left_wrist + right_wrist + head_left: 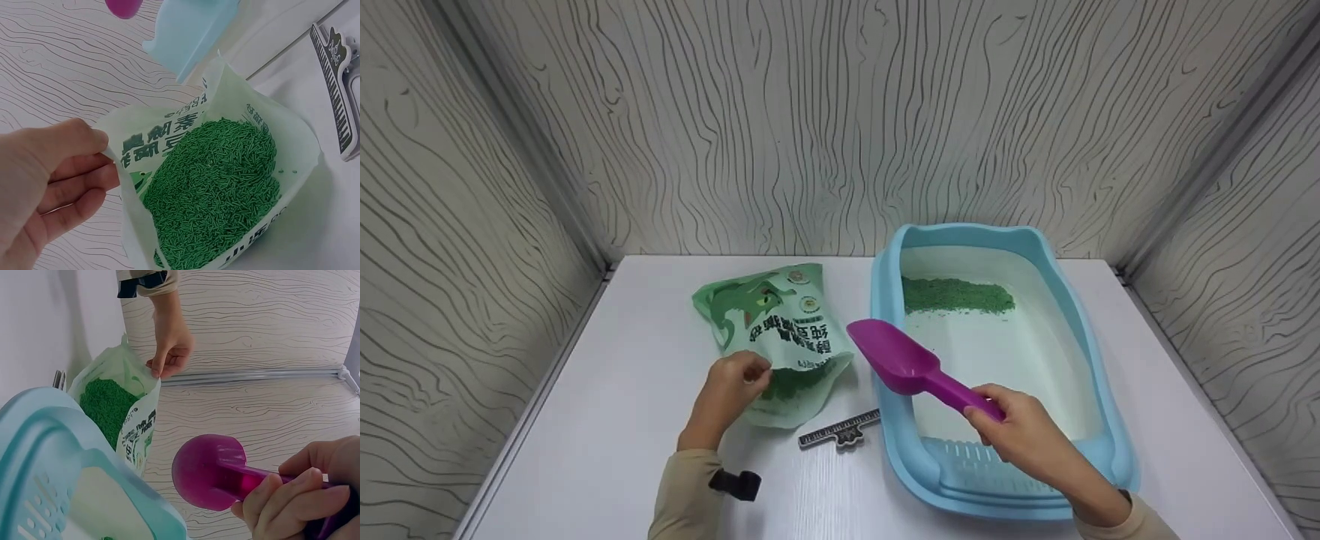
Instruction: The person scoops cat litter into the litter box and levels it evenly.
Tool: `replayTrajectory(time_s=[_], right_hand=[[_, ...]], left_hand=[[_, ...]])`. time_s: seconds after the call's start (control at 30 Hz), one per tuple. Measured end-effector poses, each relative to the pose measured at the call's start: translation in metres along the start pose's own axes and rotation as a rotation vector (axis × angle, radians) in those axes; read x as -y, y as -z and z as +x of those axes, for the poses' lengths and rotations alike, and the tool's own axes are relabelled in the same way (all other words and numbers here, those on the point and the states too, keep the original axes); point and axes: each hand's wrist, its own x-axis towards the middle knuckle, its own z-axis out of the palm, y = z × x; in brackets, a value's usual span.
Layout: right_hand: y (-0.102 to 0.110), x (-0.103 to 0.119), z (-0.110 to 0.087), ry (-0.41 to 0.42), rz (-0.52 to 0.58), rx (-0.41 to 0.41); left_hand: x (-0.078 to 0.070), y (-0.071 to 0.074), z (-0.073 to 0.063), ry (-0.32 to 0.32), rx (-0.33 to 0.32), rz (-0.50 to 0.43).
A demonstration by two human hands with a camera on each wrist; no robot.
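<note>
My left hand (733,386) pinches the rim of an open bag of cat litter (787,322) between thumb and fingers. Green pellets (214,191) fill the bag's mouth in the left wrist view. A purple scoop (901,361) is in my right hand (1020,427), gripped by its handle, its bowl over the left rim of the blue litter box (889,300). In the right wrist view the scoop's underside (202,469) faces the camera. Toward the back of the box lies a strip of green pellets (956,295) on the pale floor.
A dark bag clip (840,433) with a paw shape lies on the white table (600,420), between bag and box. Wood-patterned panels (795,120) stand behind and at both sides. The box's front has a slotted step (982,459).
</note>
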Motion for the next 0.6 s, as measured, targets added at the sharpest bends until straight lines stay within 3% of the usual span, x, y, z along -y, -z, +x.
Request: replayTrajectory(time_s=[0.13,0.6], right_hand=[[-0.007,0.000,0.001,0.015,0.021,0.038],[-0.026,0.004,0.004,0.040,0.034,0.095]], left_hand=[[0.000,0.000,0.000,-0.022,-0.009,-0.003],[-0.002,0.001,0.000,0.031,0.026,-0.010]])
